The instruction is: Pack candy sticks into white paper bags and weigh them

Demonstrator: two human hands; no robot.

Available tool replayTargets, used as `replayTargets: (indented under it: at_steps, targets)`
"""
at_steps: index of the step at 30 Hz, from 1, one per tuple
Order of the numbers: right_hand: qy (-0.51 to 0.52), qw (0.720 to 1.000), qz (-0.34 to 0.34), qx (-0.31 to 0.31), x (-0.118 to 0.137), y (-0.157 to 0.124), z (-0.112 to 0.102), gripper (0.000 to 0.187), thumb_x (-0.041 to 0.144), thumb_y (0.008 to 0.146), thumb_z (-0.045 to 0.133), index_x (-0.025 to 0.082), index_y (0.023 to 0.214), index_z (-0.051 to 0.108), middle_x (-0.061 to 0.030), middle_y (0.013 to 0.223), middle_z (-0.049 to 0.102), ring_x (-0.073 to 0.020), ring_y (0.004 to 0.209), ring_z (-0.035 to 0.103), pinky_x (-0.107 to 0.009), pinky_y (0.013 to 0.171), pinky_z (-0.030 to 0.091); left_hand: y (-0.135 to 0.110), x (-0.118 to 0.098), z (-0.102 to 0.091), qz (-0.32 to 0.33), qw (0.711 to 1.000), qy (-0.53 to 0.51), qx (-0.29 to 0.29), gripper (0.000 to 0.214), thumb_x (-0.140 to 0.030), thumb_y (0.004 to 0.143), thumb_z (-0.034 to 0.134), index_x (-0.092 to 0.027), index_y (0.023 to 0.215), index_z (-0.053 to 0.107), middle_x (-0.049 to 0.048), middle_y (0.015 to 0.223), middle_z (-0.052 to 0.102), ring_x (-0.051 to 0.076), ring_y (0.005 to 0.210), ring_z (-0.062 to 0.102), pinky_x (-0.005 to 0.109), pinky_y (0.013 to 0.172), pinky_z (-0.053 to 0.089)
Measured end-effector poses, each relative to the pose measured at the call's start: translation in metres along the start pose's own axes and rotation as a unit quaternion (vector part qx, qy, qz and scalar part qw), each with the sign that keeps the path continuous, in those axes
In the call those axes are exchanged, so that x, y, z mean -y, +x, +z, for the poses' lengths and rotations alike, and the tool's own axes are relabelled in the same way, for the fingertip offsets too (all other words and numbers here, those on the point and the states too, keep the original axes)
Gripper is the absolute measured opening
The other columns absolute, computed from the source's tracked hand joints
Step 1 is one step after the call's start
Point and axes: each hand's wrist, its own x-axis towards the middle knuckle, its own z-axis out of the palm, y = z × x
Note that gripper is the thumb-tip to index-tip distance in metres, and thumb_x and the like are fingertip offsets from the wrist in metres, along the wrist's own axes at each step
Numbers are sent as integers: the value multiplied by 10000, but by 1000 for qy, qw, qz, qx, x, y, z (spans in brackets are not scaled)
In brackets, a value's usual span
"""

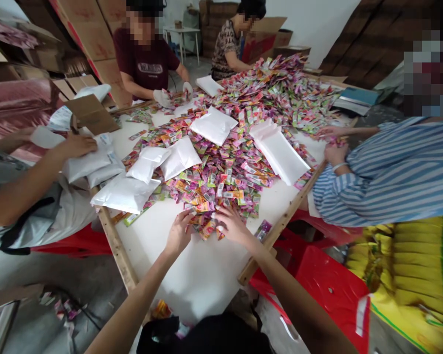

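A heap of small colourful sachets (227,179), mostly pink, orange and green, spreads over the white table (177,275). At its near edge, my left hand (180,230) has its fingers curved and apart beside an orange and pink sachet (201,206). My right hand (233,226) reaches over a few loose sachets (209,228), fingers spread and touching the near ones. White coverings show on some of my fingertips. Closest to my left hand among the white packages is a puffy white pouch (125,195).
More white pouches (180,157) and a long white bag (279,152) lie on the heap. Wooden rails (114,241) edge the table. Co-workers sit at left and right, others at the back. A red stool (332,290) and yellow sacks (417,265) stand at right.
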Motion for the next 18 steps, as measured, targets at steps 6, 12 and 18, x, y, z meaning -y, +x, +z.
replayTargets:
  at_steps: [6,12,18]
  targets:
    - [40,984,82,-153,-12,-22,-18,400,5,714,422,195,954,679,-108,1144,568,-250,1125,515,-434,974,430,1,6,-15,-25,999,14,-29,320,-82,836,408,-159,1087,591,125,1148,580,233,1071,558,413,938,489]
    - [43,999,1,16,5,-33,-5,394,19,745,453,199,1023,667,-107,1227,550,-249,1168,496,-446,988,422,-6,8,-16,-23,998,27,61,322,-78,821,411,-177,1053,610,106,1076,606,216,972,606,390,879,519]
    - [78,994,55,-43,27,-39,-23,357,95,794,455,171,1085,648,-133,1169,574,-255,1122,526,-440,971,437,-37,14,-39,-63,998,-6,11,250,-170,855,432,-172,1041,600,119,1129,593,229,1034,593,402,911,507]
